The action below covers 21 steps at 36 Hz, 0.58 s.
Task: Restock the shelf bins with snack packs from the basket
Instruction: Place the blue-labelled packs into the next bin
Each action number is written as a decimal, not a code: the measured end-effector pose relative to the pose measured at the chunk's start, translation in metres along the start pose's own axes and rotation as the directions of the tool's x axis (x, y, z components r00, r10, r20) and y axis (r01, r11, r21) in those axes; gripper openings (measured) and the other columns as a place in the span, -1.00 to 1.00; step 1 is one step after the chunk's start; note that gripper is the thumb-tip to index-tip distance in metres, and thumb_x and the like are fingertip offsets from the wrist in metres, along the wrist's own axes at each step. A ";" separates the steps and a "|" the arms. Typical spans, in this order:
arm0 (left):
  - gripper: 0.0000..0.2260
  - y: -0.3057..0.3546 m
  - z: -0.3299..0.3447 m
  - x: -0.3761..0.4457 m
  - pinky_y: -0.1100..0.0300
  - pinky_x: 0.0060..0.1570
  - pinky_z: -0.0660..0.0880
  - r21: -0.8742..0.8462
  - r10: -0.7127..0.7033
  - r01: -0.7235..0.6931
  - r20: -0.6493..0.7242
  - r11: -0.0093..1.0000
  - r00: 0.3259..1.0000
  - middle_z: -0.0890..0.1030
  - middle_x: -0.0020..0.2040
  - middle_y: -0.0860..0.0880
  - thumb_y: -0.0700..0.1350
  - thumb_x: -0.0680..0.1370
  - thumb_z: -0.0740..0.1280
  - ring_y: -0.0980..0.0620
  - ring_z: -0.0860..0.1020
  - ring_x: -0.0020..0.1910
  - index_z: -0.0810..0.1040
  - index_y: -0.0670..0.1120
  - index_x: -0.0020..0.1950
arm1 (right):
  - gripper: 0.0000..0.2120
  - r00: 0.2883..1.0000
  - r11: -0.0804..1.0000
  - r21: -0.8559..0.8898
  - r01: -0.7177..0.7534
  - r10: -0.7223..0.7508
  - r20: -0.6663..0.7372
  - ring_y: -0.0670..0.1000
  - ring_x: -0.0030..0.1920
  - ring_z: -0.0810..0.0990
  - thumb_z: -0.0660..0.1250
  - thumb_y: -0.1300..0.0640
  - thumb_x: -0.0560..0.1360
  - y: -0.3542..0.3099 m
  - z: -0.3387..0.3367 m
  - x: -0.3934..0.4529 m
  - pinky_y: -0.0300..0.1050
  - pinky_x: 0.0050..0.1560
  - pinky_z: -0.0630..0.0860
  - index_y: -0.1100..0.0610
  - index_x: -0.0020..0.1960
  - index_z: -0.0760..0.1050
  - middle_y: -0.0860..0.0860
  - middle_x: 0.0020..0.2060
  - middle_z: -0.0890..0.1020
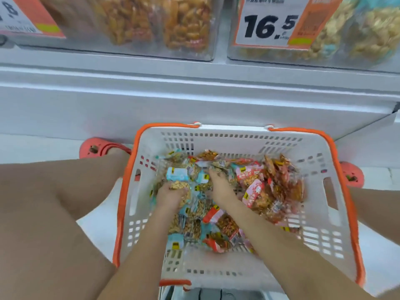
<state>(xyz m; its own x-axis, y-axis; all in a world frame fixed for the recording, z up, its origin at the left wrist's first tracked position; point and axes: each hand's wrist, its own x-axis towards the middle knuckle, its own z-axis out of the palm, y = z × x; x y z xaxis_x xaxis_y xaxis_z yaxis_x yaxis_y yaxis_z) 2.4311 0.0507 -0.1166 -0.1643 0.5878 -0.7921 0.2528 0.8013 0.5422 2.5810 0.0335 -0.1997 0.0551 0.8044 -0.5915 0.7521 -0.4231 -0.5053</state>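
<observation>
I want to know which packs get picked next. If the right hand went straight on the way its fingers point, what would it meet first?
Likely the snack packs heaped just beyond the right hand; past them, the basket far wall. Blur makes depth uncertain.

- A white shelf front point(194, 100) runs across the middle of the frame.
- A pale, glossy floor point(39, 146) shows at left and lower right.
- An orange-and-white price card point(272, 24) reading 16.5 sits upper right.
- Lighting is bright and even.
</observation>
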 end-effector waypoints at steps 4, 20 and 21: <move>-0.74 -0.008 -0.001 0.008 -0.09 0.17 0.51 0.009 0.008 -0.008 -0.002 1.000 1.000 0.51 0.00 -0.05 -0.19 0.51 0.42 -0.07 0.49 0.00 0.43 -0.05 0.12 | -0.38 0.979 0.993 -0.101 -0.068 0.047 -0.198 0.20 -0.15 0.63 0.12 0.48 0.48 -0.014 0.006 0.013 -0.08 -0.39 0.44 0.01 0.44 0.33 0.20 0.47 0.26; -0.78 0.065 -0.007 -0.023 0.15 -0.12 0.53 0.124 0.626 -0.629 0.071 0.767 0.777 0.62 -0.09 0.08 -0.11 0.53 0.39 0.11 0.57 -0.10 0.56 -0.06 0.16 | -0.86 0.910 0.922 -0.007 0.386 -0.380 0.164 -0.08 -0.37 0.40 0.19 0.13 0.64 -0.040 -0.163 -0.055 -0.18 -0.28 0.34 -0.05 -0.07 0.45 -0.03 -0.34 0.46; -0.78 0.072 -0.008 -0.028 0.11 -0.09 0.56 0.130 0.631 -0.642 0.121 0.755 0.767 0.61 -0.10 0.10 -0.12 0.53 0.40 0.11 0.57 -0.10 0.55 -0.04 0.16 | -0.88 0.910 0.922 -0.018 0.386 -0.378 0.171 -0.17 -0.37 0.43 0.20 0.14 0.63 -0.046 -0.177 -0.065 -0.25 -0.27 0.36 -0.03 -0.04 0.47 -0.05 -0.30 0.50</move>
<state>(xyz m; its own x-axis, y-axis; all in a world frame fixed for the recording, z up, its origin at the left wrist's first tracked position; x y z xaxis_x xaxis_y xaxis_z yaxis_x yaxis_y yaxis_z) 2.4466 0.0927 -0.0532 0.1492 0.9424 -0.2994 0.4207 0.2135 0.8817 2.6592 0.0744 -0.0265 -0.3462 0.8205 -0.4548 0.7268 -0.0720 -0.6831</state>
